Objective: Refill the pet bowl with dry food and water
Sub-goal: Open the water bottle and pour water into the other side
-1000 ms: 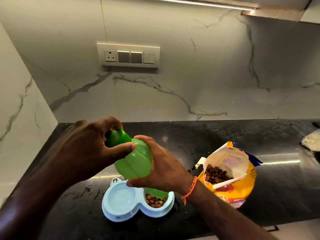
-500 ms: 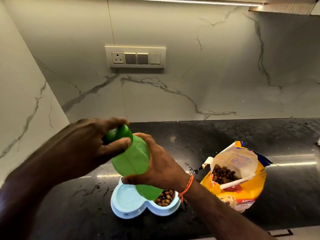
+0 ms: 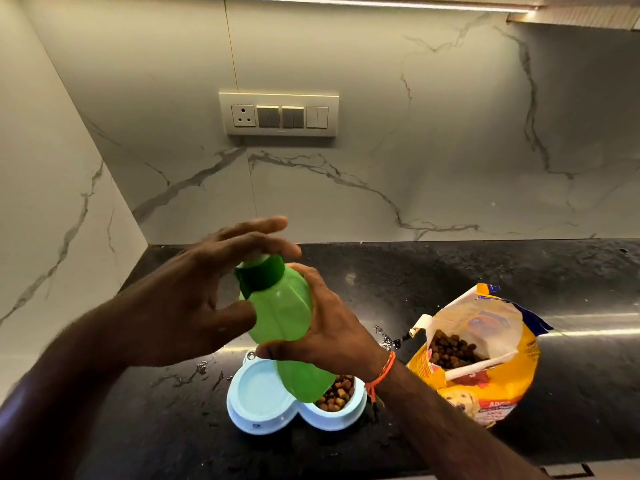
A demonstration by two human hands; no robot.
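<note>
A black polished countertop (image 3: 519,271) carries a pale blue double pet bowl (image 3: 263,414) near its front edge and, just to the right, an open yellow bag of dry food (image 3: 502,386). Water droplets (image 3: 384,337) lie scattered between them.

Our right hand (image 3: 329,327) curls around the green bottle (image 3: 287,320), gripping its middle; our left hand (image 3: 194,299) spreads straight fingers at its cap.

The green bottle (image 3: 284,317) hides part of the kibble side of the pet bowl (image 3: 263,415)
</note>
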